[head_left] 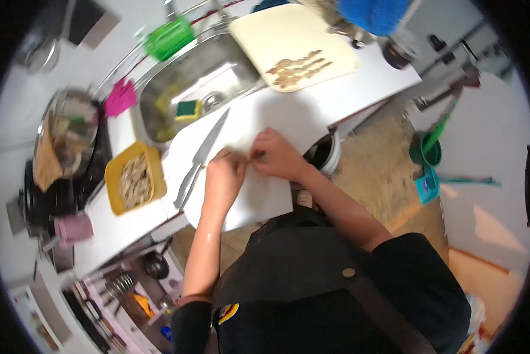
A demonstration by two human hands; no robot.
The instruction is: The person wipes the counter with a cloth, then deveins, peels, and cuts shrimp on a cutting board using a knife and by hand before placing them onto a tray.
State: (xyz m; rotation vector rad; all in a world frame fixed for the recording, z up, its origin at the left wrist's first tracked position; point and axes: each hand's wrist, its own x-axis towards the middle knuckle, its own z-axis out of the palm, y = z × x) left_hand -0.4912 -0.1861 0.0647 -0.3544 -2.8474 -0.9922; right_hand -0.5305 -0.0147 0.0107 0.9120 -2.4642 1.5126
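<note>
My left hand [224, 176] and my right hand [275, 155] meet over a white cutting board [262, 206], fingers pinched close together. A small, thin brownish piece seems to lie between the fingertips; its kind cannot be made out. Left of my left hand lies a large kitchen knife [204, 152], its blade pointing toward the sink. Farther left stands a yellow plastic container [113, 187] holding raw, greyish-beige pieces [135, 182]. Beyond my hands, a cream board [276, 35] carries several thin brown strips [297, 69] laid side by side.
A steel sink [223, 62] with a green-and-yellow sponge [187, 110] lies behind the board. A pink cloth [121, 98] hangs at its left rim. On the left is a stove with a lidded pan [70, 133]. A white bucket [334, 156] stands below the counter's edge.
</note>
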